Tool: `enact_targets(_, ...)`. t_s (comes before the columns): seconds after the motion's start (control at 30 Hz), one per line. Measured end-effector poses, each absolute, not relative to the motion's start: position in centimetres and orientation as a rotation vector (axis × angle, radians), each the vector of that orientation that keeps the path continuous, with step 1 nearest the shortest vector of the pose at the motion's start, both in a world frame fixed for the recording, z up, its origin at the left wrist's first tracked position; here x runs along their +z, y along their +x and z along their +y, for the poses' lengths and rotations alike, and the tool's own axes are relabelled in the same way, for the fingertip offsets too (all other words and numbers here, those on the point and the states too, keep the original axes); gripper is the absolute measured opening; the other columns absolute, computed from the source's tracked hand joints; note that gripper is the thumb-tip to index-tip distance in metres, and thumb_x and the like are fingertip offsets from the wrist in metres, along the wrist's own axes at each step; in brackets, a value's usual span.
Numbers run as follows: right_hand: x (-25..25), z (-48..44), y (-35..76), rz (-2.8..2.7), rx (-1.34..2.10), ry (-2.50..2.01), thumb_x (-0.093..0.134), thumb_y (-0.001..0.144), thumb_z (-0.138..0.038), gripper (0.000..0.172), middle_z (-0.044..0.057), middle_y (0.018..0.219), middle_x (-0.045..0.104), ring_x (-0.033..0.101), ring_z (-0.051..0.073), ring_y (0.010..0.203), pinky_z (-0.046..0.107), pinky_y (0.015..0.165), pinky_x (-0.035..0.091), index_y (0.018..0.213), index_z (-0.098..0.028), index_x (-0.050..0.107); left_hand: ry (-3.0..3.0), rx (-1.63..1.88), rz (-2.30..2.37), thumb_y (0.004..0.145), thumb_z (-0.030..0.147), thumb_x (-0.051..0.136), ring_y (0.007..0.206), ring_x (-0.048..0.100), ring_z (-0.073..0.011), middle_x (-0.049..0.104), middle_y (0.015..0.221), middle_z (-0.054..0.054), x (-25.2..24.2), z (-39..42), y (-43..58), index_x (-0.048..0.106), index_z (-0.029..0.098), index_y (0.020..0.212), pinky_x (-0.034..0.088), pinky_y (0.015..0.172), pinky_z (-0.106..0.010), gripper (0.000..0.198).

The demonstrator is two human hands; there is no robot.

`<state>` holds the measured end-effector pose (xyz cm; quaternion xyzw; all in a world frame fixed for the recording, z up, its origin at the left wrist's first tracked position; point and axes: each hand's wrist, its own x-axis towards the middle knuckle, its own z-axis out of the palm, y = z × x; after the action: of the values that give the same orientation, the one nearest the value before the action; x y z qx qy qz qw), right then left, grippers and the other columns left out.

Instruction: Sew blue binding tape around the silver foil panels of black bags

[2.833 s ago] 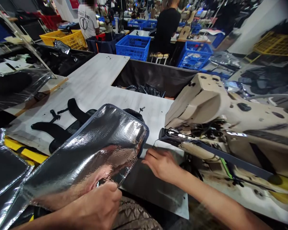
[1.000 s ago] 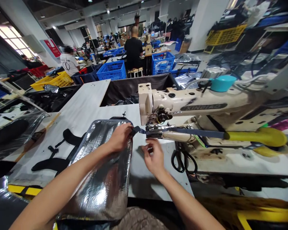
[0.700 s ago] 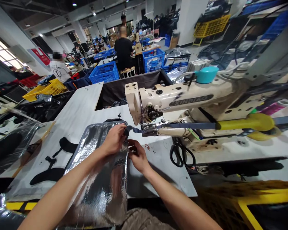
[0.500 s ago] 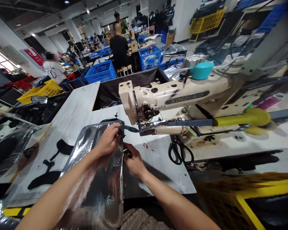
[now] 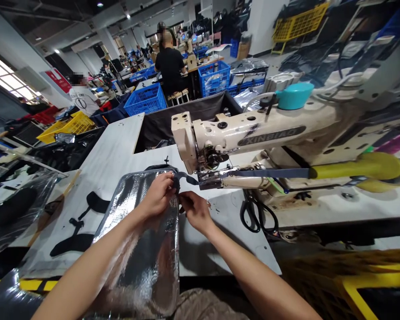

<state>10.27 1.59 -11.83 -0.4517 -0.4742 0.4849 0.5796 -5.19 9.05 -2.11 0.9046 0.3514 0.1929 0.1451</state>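
A silver foil panel with dark binding lies on the white table and runs down to my lap. My left hand is closed on its top right corner. My right hand is closed beside it, pinching the panel's edge where a dark blue binding strip comes out of the folder of the cream sewing machine. The two hands almost touch, just left of the needle area.
Black scissors lie under the machine arm. Black strap pieces rest on the table's left part. A dark bin sits behind the table. Blue crates and a yellow crate stand near other workers beyond.
The panel has been laid flat, and my left hand moved from its lower edge to its top right corner. My right hand closed in on that corner by the binding strip.
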Motion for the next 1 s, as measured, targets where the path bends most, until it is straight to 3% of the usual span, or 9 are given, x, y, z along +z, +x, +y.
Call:
enact_targets(0.13,-11.2,2.4,10.0,-1.014,1.318,-1.085,0.06,0.094,-0.045,0.029,0.003,0.074,0.072,0.069,0.019,0.056,0.027,0.049,0.049,0.101,-0.019,0.07,2.614,0.576,0.984,0.098,0.024,0.054,0.13,0.056,-0.0286,0.066,0.129,-0.011,-2.3,8.9,-5.3,0.057,0.021,0.088,0.046,0.112,-0.051,0.011)
enact_targets(0.3,-10.8,3.1,10.2,-1.043,1.347,-1.144,0.059,0.092,-0.043,0.026,0.001,0.064,0.067,0.067,0.018,0.053,0.025,0.048,0.047,0.09,-0.019,0.067,2.606,0.597,1.001,0.098,0.024,0.056,0.133,0.055,-0.0295,0.066,0.13,-0.012,-2.8,8.9,-5.5,0.057,0.021,0.09,0.045,0.114,-0.053,0.009)
enact_targets(0.5,-11.5,4.0,10.9,-1.205,1.252,-1.125,0.062,0.087,-0.039,0.019,-0.001,0.066,0.066,0.063,0.014,0.051,0.022,0.048,0.046,0.083,-0.021,0.062,2.622,0.596,0.959,0.097,0.022,0.057,0.129,0.057,-0.03,0.066,0.129,-0.013,-2.8,8.8,-5.5,0.057,0.02,0.086,0.047,0.111,-0.053,0.011)
enact_targets(0.63,-12.5,4.5,11.6,-1.142,1.418,-0.983,0.061,0.077,-0.034,0.013,-0.003,0.061,0.064,0.057,0.011,0.045,0.02,0.043,0.041,0.078,-0.021,0.059,2.658,0.546,0.944,0.096,0.02,0.057,0.129,0.058,-0.0314,0.066,0.129,-0.015,-2.5,8.3,-5.3,0.058,0.019,0.083,0.048,0.111,-0.054,0.013)
enact_targets(0.83,-13.2,4.6,11.9,-1.09,1.533,-0.924,0.055,0.071,-0.037,0.017,-0.002,0.059,0.065,0.055,0.012,0.041,0.02,0.037,0.034,0.077,-0.021,0.057,2.699,0.542,0.945,0.093,0.017,0.056,0.126,0.059,-0.0322,0.066,0.128,-0.016,-2.8,7.8,-5.3,0.061,0.018,0.083,0.05,0.108,-0.055,0.011)
enact_targets(1.0,-13.2,4.6,12.1,-1.148,1.474,-0.962,0.057,0.068,-0.033,0.013,-0.001,0.057,0.065,0.057,0.012,0.043,0.022,0.041,0.038,0.07,-0.021,0.059,2.72,0.533,0.946,0.093,0.018,0.058,0.127,0.059,-0.0322,0.065,0.127,-0.016,-4.0,7.7,-5.3,0.063,0.017,0.084,0.051,0.107,-0.054,0.01)
